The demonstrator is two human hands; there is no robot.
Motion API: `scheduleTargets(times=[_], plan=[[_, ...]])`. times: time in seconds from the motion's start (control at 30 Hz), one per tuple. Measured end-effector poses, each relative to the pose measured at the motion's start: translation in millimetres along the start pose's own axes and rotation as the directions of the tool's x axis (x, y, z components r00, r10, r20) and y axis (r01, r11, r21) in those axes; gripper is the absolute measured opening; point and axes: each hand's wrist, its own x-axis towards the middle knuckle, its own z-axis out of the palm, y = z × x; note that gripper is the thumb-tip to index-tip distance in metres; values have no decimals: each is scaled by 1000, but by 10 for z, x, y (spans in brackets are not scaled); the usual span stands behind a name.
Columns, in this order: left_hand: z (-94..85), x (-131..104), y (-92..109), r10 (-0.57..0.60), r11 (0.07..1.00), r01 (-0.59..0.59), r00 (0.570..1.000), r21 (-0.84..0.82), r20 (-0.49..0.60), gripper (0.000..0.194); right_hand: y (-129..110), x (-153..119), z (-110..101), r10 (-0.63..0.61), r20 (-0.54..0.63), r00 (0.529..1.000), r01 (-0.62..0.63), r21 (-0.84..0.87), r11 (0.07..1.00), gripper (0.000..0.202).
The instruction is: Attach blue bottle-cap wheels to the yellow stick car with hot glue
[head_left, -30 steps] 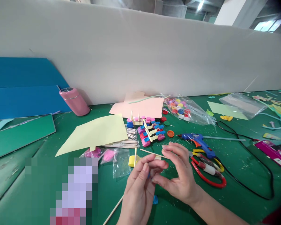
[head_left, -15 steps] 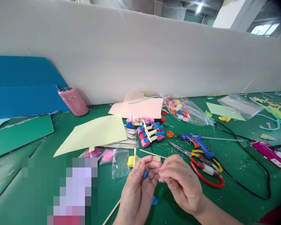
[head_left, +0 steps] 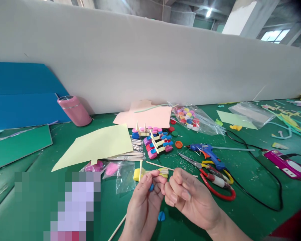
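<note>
My left hand (head_left: pixel 144 205) is half curled, palm up, with a small piece of blue clay (head_left: pixel 151 187) between thumb and fingers. Against its fingertips, my right hand (head_left: pixel 192 197) has its fingers bent in and pressed together; whatever they may hold is hidden. On the table below lies another lump of blue clay (head_left: pixel 161 216). Just behind my hands stands a yellow piece (head_left: pixel 137 174) with a wooden stick (head_left: pixel 140 167) upright against it. Farther back is a group of small models (head_left: pixel 158 144) built of colourful clay and sticks.
To the right lie pliers (head_left: pixel 215 177), a blue glue gun (head_left: pixel 208 152) with its black cable, and a purple power strip (head_left: pixel 286 164). A bag of colourful caps (head_left: pixel 190 118) is behind. Yellow paper (head_left: pixel 95 144) and a pink tumbler (head_left: pixel 75 110) are on the left.
My right hand has turned and its fingers have curled in more, beside the left fingertips. My left hand keeps the blue clay. The whole view has shifted slightly.
</note>
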Motion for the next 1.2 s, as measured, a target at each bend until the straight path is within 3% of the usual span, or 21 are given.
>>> scheduleTargets(times=[0.17,0.33,0.47,0.6,0.77,1.0,1.2], plan=[[4,-12,-21,-8,1000,8,1000,24,8,21,4,-15,-9,-9,-20,1000,9,-26,1000,12],[-13,5,-58,-40,999,40,999,10,32,22,-25,15,-21,-28,-79,997,30,24,999,23],[-29,11,-74,-73,997,74,997,-18,29,22,-28,7,-49,-61,-147,987,46,-99,994,31],[-33,15,-84,-97,995,97,995,-20,9,23,-23,-13,-80,-132,-137,982,98,-231,968,39],[-14,25,-96,-102,995,102,995,-4,8,23,-46,-39,-112,-105,-213,971,45,-267,963,16],[-17,19,-93,-106,994,106,994,-19,1,20,-75,-82,-179,-111,-77,991,67,-429,901,45],[-43,34,-103,-115,993,115,993,-33,-3,21,-50,-95,-230,-109,-57,992,76,-409,909,40]])
